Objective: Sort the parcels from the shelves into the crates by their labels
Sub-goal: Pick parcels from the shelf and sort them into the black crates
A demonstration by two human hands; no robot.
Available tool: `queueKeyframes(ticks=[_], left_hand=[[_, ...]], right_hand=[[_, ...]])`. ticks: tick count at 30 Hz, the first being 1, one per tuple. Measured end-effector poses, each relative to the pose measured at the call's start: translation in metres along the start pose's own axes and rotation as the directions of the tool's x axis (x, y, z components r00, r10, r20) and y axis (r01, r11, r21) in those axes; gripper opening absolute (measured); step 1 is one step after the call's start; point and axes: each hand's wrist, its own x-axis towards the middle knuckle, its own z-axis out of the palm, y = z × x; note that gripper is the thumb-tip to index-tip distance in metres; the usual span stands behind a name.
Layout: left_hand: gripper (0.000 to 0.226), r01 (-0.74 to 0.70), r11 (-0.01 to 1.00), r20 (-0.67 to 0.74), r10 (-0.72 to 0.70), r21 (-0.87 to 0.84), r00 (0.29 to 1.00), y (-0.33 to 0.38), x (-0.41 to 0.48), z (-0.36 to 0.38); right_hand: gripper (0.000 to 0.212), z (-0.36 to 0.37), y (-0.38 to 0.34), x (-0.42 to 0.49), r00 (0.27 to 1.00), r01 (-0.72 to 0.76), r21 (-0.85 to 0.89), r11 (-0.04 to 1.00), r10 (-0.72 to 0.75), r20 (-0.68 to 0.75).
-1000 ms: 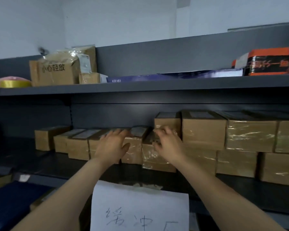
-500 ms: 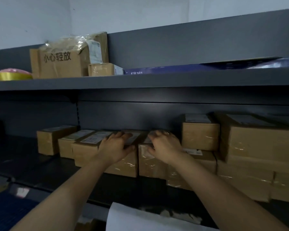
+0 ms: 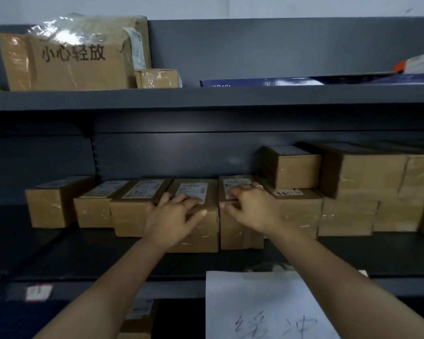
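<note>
Parcel with white label (image 3: pixel 206 233) on lower shelf (image 3: pixel 59 253) — left hand (image 3: pixel 173 216) flat atop, fingers loosely spread; right hand (image 3: pixel 251 209) curls fingers over neighbouring parcel (image 3: pixel 238 236) — gripping top edge.

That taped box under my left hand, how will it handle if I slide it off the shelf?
The taped box looks stiff: square edges, flat faces. Its glossy tape may feel slippery under the left hand. It sits flat and squat, so it should slide rather than tip, perhaps rubbing the neighbouring box.
</note>
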Motion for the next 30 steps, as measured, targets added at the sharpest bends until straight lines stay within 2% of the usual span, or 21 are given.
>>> queueKeyframes(ticks=[3,5,7,8,10,12,13,15,16,17,19,23,26,28,30], left_hand=[[0.042,0.025,0.984,-0.129,-0.048,-0.178,0.990,-0.005,-0.008,-0.005],[0.026,0.051,0.945,-0.176,-0.113,-0.323,0.978,-0.010,-0.008,-0.006],[0.010,0.109,0.858,-0.186,-0.230,-0.502,0.955,-0.015,-0.007,-0.007],[0.011,0.149,0.801,-0.169,-0.297,-0.580,0.940,-0.017,-0.008,-0.008],[0.023,0.235,0.631,-0.087,-0.435,-0.740,0.896,-0.016,-0.013,-0.011],[0.032,0.332,0.432,0.043,-0.555,-0.839,0.831,-0.010,-0.020,-0.014],[0.037,0.404,0.312,0.151,-0.600,-0.860,0.785,-0.005,-0.023,-0.015],[0.045,0.525,0.038,0.399,-0.604,-0.850,0.690,0.003,-0.028,-0.017],[0.045,0.556,-0.063,0.484,-0.579,-0.829,0.656,0.006,-0.030,-0.020],[0.044,0.566,-0.120,0.526,-0.561,-0.816,0.639,0.009,-0.033,-0.023],[0.041,0.540,-0.140,0.512,-0.577,-0.830,0.637,0.013,-0.037,-0.026],[0.035,0.431,-0.140,0.416,-0.629,-0.892,0.657,0.023,-0.051,-0.031],[0.046,0.373,-0.147,0.373,-0.651,-0.916,0.661,0.030,-0.068,-0.031],[0.055,0.345,-0.143,0.351,-0.650,-0.928,0.674,0.036,-0.078,-0.032],[0.061,0.333,-0.154,0.346,-0.668,-0.930,0.659,0.041,-0.087,-0.033]], right_hand=[[0.039,-0.005,-0.004,-0.014,0.998,-0.044,0.091,0.995,0.048,-0.043],[0.032,-0.007,-0.002,-0.021,0.986,-0.135,0.283,0.950,0.157,-0.058],[0.021,-0.006,0.000,-0.027,0.952,-0.191,0.434,0.881,0.275,-0.138],[0.022,-0.005,-0.001,-0.031,0.926,-0.212,0.479,0.852,0.332,-0.181],[0.037,-0.003,-0.003,-0.034,0.866,-0.293,0.582,0.759,0.469,-0.175],[0.046,-0.003,-0.008,-0.034,0.806,-0.397,0.672,0.625,0.588,-0.071],[0.048,-0.002,-0.009,-0.034,0.774,-0.446,0.713,0.542,0.633,0.004],[0.050,-0.003,-0.013,-0.036,0.720,-0.506,0.793,0.340,0.673,0.171],[0.052,-0.004,-0.016,-0.039,0.705,-0.515,0.821,0.245,0.666,0.244],[0.053,-0.004,-0.017,-0.042,0.696,-0.518,0.840,0.161,0.651,0.305],[0.047,-0.005,-0.017,-0.047,0.699,-0.499,0.865,0.050,0.613,0.368],[0.025,-0.011,-0.016,-0.064,0.731,-0.411,0.909,-0.061,0.573,0.369],[0.042,-0.013,-0.013,-0.077,0.779,-0.386,0.915,-0.116,0.491,0.390],[0.046,-0.014,-0.011,-0.087,0.799,-0.378,0.914,-0.148,0.447,0.403],[0.048,-0.014,-0.010,-0.096,0.807,-0.361,0.916,-0.176,0.433,0.401]])
